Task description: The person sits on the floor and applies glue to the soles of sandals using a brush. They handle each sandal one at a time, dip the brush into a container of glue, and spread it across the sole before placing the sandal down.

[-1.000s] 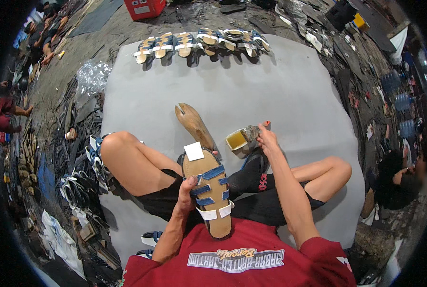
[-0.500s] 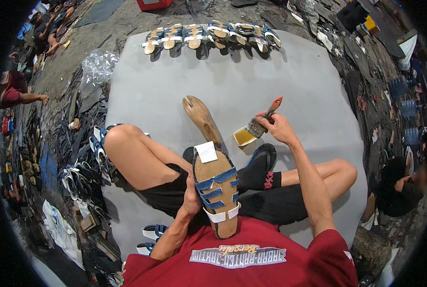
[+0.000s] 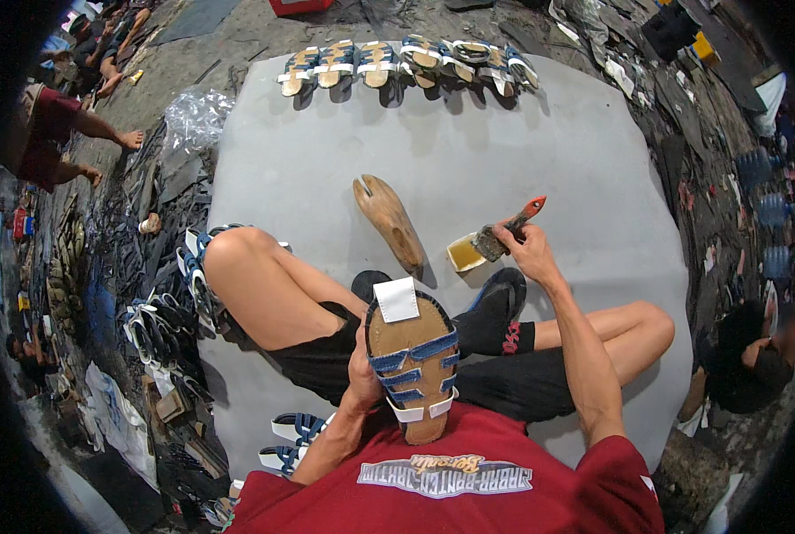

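My left hand [image 3: 363,369] grips the edge of a sandal [image 3: 412,335] held upright against my red shirt, its tan footbed facing up. The sandal has blue straps, a white strap near the heel and a white flap over the toe end. My right hand [image 3: 527,252] holds a brush [image 3: 490,242] with an orange-red handle tip and a dark, caked middle. At the brush's lower end is a pale yellow square; whether this is bristles or a small tray, I cannot tell. A wooden shoe last [image 3: 388,220] with a notched tip lies between the hands, beyond the sandal.
I sit cross-legged on a grey sheet [image 3: 282,160]. Several finished-looking sandals [image 3: 376,64] line its far edge; more sandals [image 3: 299,429] lie by my left side. Scraps [image 3: 184,182] and a clear plastic bag [image 3: 194,117] litter the left floor. Other people [image 3: 55,133] are at the far left and right.
The view has shifted slightly. My right hand and the brush have moved a little toward me and right. The sandal is tilted a bit differently in my left hand. A person at left has moved.
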### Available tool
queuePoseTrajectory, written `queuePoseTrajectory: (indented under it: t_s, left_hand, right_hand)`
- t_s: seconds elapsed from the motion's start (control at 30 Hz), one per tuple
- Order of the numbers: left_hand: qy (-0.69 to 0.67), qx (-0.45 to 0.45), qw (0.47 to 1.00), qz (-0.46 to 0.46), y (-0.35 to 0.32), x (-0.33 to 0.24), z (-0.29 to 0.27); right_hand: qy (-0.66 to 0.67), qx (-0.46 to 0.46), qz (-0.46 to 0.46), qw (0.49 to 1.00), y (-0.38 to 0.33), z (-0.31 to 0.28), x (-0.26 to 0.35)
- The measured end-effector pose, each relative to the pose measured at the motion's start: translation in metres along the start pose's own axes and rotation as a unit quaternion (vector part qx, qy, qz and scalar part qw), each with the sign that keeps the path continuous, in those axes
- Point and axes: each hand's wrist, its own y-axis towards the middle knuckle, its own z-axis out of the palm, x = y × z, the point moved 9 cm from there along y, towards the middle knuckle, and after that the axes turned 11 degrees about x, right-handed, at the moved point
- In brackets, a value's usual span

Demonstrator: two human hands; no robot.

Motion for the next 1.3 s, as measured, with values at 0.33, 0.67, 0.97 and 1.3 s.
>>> queuePoseTrajectory:
  t_s: [0.33, 0.67, 0.97, 1.3]
  left_hand:
    - [-0.154, 0.023, 0.987, -0.049, -0.002, -0.043, 0.033]
    - [-0.125, 0.002, 0.990, -0.067, 0.011, -0.013, 0.008]
    - [-0.137, 0.026, 0.990, -0.030, -0.004, -0.011, 0.009]
    - [-0.342, 0.020, 0.937, 0.066, 0.062, 0.000, -0.025]
  right_hand:
    - [-0.062, -0.007, -0.020, 0.998, -0.006, -0.005, 0.023]
    - [-0.221, 0.138, -0.234, 0.936, 0.017, 0.052, 0.036]
    - [-0.205, 0.127, -0.231, 0.943, 0.018, 0.057, 0.014]
    - [-0.213, 0.065, 0.111, 0.968, 0.011, 0.012, -0.060]
